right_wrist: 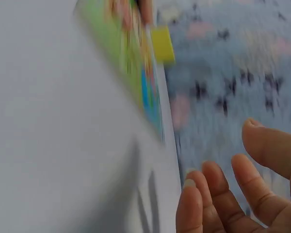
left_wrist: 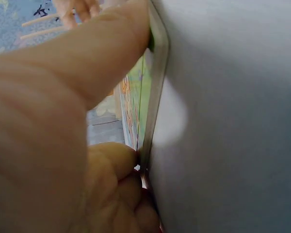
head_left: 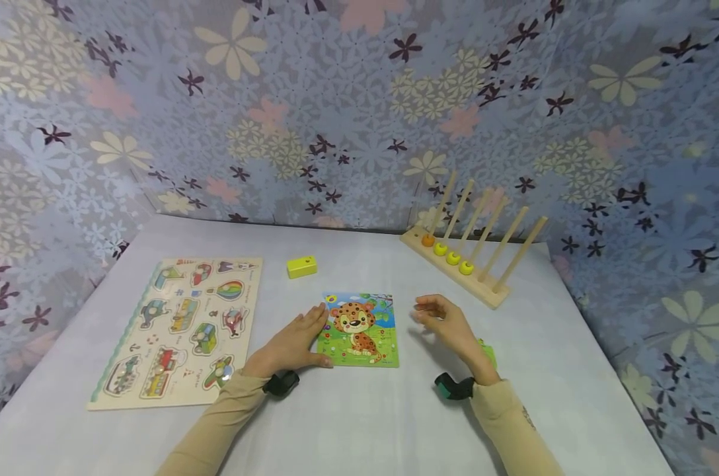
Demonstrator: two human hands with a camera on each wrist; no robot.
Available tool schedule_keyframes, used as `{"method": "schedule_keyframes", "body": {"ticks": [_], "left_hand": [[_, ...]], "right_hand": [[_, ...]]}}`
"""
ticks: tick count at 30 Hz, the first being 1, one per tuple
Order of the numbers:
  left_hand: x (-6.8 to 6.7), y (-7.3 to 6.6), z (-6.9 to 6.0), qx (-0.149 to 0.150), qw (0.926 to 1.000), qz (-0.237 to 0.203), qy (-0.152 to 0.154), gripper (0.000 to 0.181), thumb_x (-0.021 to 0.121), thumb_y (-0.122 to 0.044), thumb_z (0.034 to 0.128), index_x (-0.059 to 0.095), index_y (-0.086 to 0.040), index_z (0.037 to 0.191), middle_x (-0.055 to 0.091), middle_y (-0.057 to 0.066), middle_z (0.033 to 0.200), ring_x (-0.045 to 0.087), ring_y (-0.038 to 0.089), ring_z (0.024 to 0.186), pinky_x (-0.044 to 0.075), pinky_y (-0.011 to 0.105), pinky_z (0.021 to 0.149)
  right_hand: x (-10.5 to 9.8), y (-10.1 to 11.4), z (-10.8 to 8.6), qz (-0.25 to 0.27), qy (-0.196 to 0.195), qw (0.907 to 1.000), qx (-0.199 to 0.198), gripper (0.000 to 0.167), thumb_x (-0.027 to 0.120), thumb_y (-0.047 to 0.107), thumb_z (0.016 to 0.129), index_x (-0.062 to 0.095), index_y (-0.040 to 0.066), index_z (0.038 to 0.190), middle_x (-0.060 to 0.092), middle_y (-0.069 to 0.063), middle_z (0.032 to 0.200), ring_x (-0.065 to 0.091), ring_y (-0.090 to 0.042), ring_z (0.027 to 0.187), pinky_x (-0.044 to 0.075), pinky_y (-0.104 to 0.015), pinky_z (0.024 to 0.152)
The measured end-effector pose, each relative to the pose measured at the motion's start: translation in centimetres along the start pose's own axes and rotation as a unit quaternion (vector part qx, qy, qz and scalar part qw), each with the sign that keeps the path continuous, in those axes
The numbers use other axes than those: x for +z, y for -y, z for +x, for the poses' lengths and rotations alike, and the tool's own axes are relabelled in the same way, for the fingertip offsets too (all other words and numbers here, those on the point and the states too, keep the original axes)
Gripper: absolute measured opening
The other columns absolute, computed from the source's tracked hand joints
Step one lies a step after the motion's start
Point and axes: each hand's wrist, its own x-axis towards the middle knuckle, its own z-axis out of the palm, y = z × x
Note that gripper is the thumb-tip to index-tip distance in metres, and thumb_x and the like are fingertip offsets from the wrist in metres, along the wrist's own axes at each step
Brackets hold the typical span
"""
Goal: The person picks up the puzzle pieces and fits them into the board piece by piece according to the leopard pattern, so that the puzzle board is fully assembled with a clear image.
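A square leopard puzzle [head_left: 362, 330] lies on the table in the head view, its picture whole. My left hand [head_left: 294, 340] rests at its left side, the thumb at the lower left corner and the fingers along the left edge. The left wrist view shows the thumb [left_wrist: 111, 41] against the board's rim. Right of the puzzle, my right hand [head_left: 449, 325] hovers with loosely bent fingers and nothing in them; it appears apart from the board in the right wrist view too. Partly hidden under the right forearm is a green object [head_left: 488, 354] whose kind I cannot tell.
A wooden peg stand [head_left: 454, 271] with one orange and several yellow beads is at the back right. Behind the puzzle sits a yellow block [head_left: 302, 267]. On the left lies a large picture board [head_left: 205, 377] of vehicles. A flowered cloth [head_left: 359, 119] hangs behind the table.
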Motion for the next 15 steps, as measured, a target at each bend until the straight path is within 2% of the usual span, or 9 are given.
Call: {"method": "schedule_keyframes", "body": {"ticks": [3, 5, 8, 12, 15], "left_hand": [[0.0, 0.0, -0.1, 0.003, 1.0000, 0.003, -0.001, 0.101, 0.074, -0.043, 0.0818, 0.019, 0.005, 0.152, 0.015, 0.022, 0.161, 0.017, 0.038, 0.149, 0.017, 0.051, 0.123], [0.0, 0.0, -0.1, 0.002, 1.0000, 0.003, 0.000, 0.101, 0.074, -0.043, 0.0817, 0.019, 0.005, 0.152, 0.015, 0.022, 0.161, 0.017, 0.038, 0.149, 0.017, 0.051, 0.123], [0.1, 0.0, -0.1, -0.002, 1.0000, 0.006, 0.002, 0.101, 0.074, -0.043, 0.0817, 0.018, 0.004, 0.152, 0.015, 0.021, 0.161, 0.017, 0.037, 0.149, 0.017, 0.051, 0.123], [0.2, 0.1, 0.0, 0.000, 1.0000, 0.006, -0.001, 0.101, 0.074, -0.043, 0.0811, 0.019, 0.004, 0.152, 0.015, 0.021, 0.161, 0.017, 0.037, 0.149, 0.018, 0.051, 0.123], [0.2, 0.2, 0.0, 0.000, 1.0000, 0.007, -0.001, 0.102, 0.074, -0.044, 0.0810, 0.019, 0.004, 0.152, 0.015, 0.021, 0.161, 0.017, 0.037, 0.149, 0.018, 0.051, 0.123]], "right_hand": [[-2.6, -2.2, -1.2, -0.020, -0.024, 0.9994, 0.013, 0.042, 0.062, 0.020, 0.096, 0.053, -0.003, 0.130, 0.062, -0.024, 0.125, 0.059, -0.037, 0.113, 0.053, -0.018, 0.078], [-4.2, -3.2, -2.2, -0.039, -0.035, 0.9982, 0.027, 0.044, 0.061, 0.023, 0.096, 0.051, -0.002, 0.131, 0.060, -0.023, 0.127, 0.057, -0.038, 0.116, 0.053, -0.019, 0.082], [-6.2, -4.2, -3.8, -0.065, -0.045, 0.9957, 0.048, 0.050, 0.060, 0.028, 0.097, 0.048, -0.001, 0.135, 0.056, -0.024, 0.133, 0.055, -0.041, 0.121, 0.054, -0.033, 0.093], [-8.1, -4.9, -5.7, -0.096, -0.039, 0.9914, 0.079, 0.060, 0.062, 0.032, 0.095, 0.041, 0.001, 0.142, 0.046, -0.028, 0.142, 0.048, -0.048, 0.127, 0.045, -0.059, 0.102], [-8.9, -5.4, -6.6, -0.110, -0.017, 0.9897, 0.090, 0.066, 0.066, 0.029, 0.092, 0.037, 0.003, 0.145, 0.042, -0.029, 0.146, 0.045, -0.052, 0.128, 0.044, -0.062, 0.099]]}}
